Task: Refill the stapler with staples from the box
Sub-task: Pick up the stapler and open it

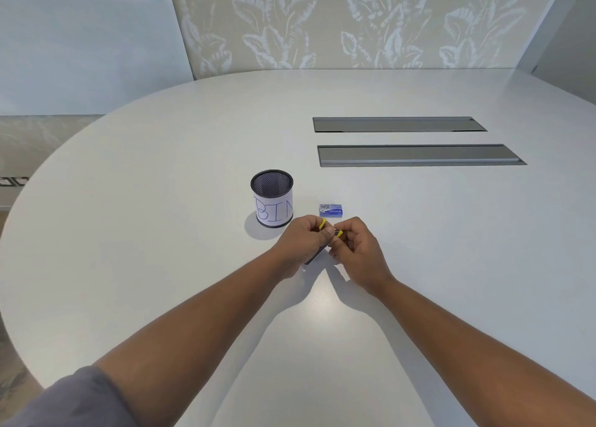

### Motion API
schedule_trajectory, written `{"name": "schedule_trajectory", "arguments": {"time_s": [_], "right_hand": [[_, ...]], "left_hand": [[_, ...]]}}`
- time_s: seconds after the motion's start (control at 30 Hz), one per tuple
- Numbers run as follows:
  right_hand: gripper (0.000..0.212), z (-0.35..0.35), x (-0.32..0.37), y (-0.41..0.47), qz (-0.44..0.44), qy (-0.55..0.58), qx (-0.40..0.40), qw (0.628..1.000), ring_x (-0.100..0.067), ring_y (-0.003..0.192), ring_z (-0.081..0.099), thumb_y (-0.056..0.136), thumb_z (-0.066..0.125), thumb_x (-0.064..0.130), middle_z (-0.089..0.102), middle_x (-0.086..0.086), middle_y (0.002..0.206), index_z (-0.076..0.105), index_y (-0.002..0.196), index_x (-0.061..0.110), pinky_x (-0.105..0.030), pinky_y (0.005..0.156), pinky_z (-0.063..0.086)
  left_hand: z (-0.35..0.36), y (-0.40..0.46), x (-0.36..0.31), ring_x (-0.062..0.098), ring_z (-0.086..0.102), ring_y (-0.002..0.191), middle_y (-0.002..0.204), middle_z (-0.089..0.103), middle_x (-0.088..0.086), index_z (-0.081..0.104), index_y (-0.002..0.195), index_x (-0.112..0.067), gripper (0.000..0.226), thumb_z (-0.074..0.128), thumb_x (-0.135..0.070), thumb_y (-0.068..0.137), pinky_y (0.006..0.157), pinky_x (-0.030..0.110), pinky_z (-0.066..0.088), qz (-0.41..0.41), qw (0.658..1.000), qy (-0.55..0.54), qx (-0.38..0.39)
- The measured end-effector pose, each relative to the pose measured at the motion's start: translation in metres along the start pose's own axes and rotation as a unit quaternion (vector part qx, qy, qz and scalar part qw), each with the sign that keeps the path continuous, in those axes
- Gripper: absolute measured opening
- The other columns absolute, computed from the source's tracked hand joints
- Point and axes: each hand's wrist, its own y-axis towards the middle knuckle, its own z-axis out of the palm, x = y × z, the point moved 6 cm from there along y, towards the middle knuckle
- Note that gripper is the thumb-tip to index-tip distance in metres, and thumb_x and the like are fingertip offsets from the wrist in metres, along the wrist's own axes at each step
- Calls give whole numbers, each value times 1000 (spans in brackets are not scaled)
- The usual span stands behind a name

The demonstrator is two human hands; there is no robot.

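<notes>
A small dark stapler [317,255] with yellow parts is held just above the white table, mostly hidden by my fingers. My left hand [306,242] wraps around its body. My right hand [356,246] pinches its front end, fingers closed by the yellow tip; I cannot tell whether it is open. A small blue staple box [331,210] lies on the table just beyond my hands, apart from them.
A black mesh cup [272,199] with a paper label reading "BIN" stands left of the box. Two grey recessed cable flaps [419,155] sit further back right. The round table's edge [19,200] curves at the left.
</notes>
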Motion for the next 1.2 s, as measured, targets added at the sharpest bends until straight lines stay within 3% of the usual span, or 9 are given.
{"name": "schedule_trajectory", "arguments": {"time_s": [0.23,0.4,0.6,0.7,0.77,0.9,1.07,1.2], "right_hand": [[7,-5,-6,2,19,28,-5,999,-22,68,59,97,65,5,64,-28,84,61,96,11,-42,65,52],[9,-6,-7,4,25,46,3,999,-17,65,60,95,65,10,65,-26,83,63,92,18,-37,64,52],[10,-6,-9,4,24,54,9,998,-17,68,58,96,65,13,64,-21,79,62,92,22,-38,67,51],[8,-5,-8,4,22,60,11,998,-14,66,59,94,66,15,64,-6,74,63,93,23,-36,68,52],[5,-5,-8,3,20,64,12,998,-15,67,59,94,65,17,63,-6,74,63,95,20,-37,69,51],[5,-4,-8,2,12,65,11,998,-14,67,59,92,64,21,63,-5,74,62,97,19,-37,69,52],[8,-3,-10,2,9,65,2,998,-16,66,59,91,65,23,63,-4,72,62,96,18,-43,68,52],[8,-3,-11,1,11,63,-2,998,-16,67,60,91,64,21,63,-4,73,62,97,16,-42,69,53]], "left_hand": [[6,-4,-5,14,50,69,79,61,4,66,96,-2,16,60,-17,98,66,27,44,26,996,70,-55],[11,-8,-7,12,48,63,72,57,0,63,92,-4,17,55,-16,100,60,24,41,34,994,72,-80],[14,-10,-6,9,52,68,77,58,-3,58,91,-12,14,51,-17,102,62,21,42,45,991,69,-106],[15,-12,-5,8,52,68,80,59,-2,57,93,-12,13,50,-17,103,54,10,42,50,990,67,-118],[16,-13,-4,7,53,68,81,59,-1,56,93,-11,13,49,-16,103,49,5,40,54,989,63,-123],[16,-14,-5,5,53,66,81,59,-1,54,90,-13,15,47,-15,103,50,6,40,55,989,66,-122],[17,-16,-6,-11,52,46,75,57,-1,53,93,-9,13,46,-13,103,44,6,39,49,991,49,-111],[17,-15,-7,-7,54,49,75,57,-1,53,93,-9,13,46,-13,104,44,6,39,41,992,43,-108]]}}
